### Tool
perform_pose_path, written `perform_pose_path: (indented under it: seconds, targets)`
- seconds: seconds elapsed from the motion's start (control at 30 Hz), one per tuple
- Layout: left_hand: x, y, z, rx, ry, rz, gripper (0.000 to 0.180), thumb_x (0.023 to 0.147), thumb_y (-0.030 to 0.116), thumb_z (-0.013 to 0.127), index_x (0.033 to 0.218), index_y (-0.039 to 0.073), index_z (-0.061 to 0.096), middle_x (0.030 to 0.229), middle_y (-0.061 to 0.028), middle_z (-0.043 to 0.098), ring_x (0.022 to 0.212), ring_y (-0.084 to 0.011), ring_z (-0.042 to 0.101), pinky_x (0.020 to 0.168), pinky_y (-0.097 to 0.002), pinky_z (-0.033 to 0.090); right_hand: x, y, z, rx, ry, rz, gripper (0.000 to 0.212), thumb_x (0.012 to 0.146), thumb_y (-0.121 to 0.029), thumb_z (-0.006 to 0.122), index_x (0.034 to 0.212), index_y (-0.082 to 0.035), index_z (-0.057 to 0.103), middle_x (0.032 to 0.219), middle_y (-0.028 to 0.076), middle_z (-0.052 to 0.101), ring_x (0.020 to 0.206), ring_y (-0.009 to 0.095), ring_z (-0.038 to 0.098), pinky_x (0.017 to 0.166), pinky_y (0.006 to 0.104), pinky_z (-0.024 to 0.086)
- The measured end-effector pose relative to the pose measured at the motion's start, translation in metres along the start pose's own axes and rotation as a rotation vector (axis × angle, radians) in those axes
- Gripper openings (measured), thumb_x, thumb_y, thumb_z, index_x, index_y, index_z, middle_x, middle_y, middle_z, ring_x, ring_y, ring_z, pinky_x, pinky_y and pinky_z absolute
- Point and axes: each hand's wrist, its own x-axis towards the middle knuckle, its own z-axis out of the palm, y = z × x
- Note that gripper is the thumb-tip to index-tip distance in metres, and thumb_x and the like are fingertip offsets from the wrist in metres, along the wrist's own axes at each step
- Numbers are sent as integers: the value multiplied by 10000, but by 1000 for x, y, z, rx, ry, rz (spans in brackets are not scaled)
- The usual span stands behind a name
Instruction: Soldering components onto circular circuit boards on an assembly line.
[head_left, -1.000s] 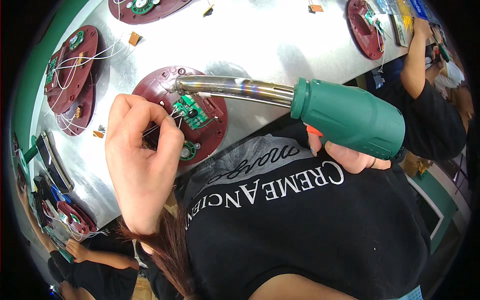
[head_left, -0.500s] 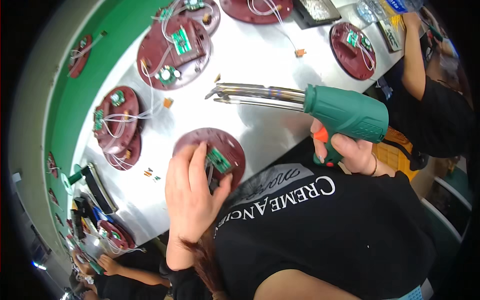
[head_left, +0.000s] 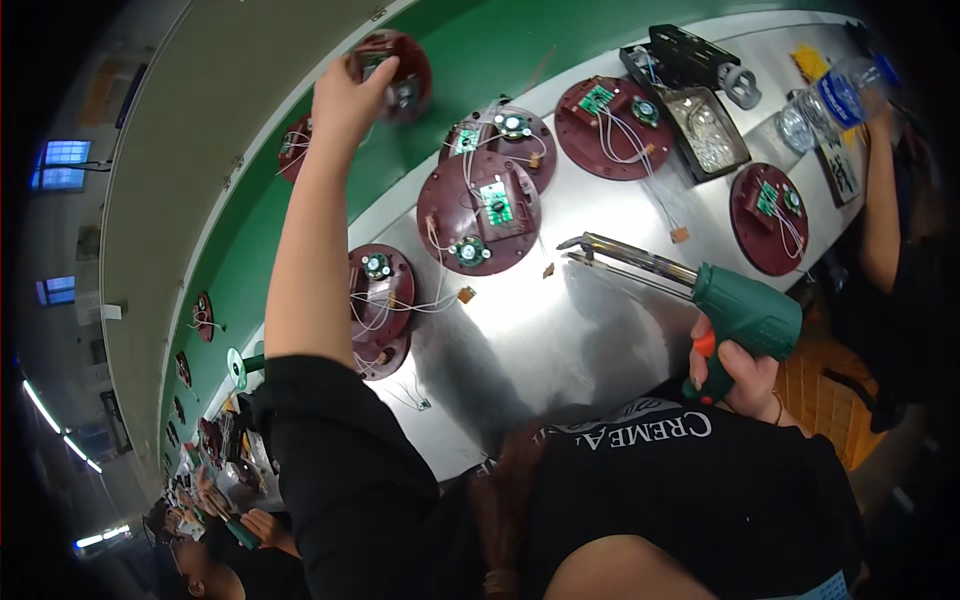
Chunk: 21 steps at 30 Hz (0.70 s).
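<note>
My left arm reaches to the far left, where my left hand (head_left: pixel 343 105) grips a maroon round cover with a circuit board (head_left: pixel 415 68) by its edge. The cover hangs over or rests on the green belt (head_left: pixel 390 170); motion blur hides which. In my right hand (head_left: pixel 748 378) is a green soldering gun (head_left: pixel 745 308) with an orange trigger. Its metal tip points left above the silver tabletop (head_left: pixel 590 350), next to a small brown connector (head_left: pixel 549 270). Nearer the middle lie a maroon cover with a green board and white wires (head_left: pixel 520 225) and a stacked pair (head_left: pixel 398 300).
Another wired maroon cover (head_left: pixel 590 150) lies at the back, beside a black tray (head_left: pixel 745 158) of small clear parts. A further cover (head_left: pixel 752 240) and a plastic bottle (head_left: pixel 850 90) are at the right, where a co-worker's arm (head_left: pixel 880 200) reaches in. More co-workers sit at lower left.
My left hand has carried the maroon cover from in front of me up to the green belt at the far left. My right hand still holds the soldering gun. The view has shifted left.
</note>
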Motion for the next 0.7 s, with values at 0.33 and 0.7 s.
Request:
perform_pose_path:
  seconds: [0.33,0.7]
  targets:
    - [81,-237,-32,231,-187,-670,641,846,606,498,1083,35,663,1042,-212,643,942,-334,621,775,-446,491,3,-3,-9,-91,-36,13,282,867,-38,501,1135,48,515,976,138,577,614,160,576,576,290,484]
    - [50,-158,-53,148,-87,-711,693,774,543,551,1014,-101,637,998,-285,638,958,-379,617,835,-416,473,0,-7,1,-106,75,10,449,869,-233,572,1176,70,449,985,152,558,572,183,569,490,288,472]
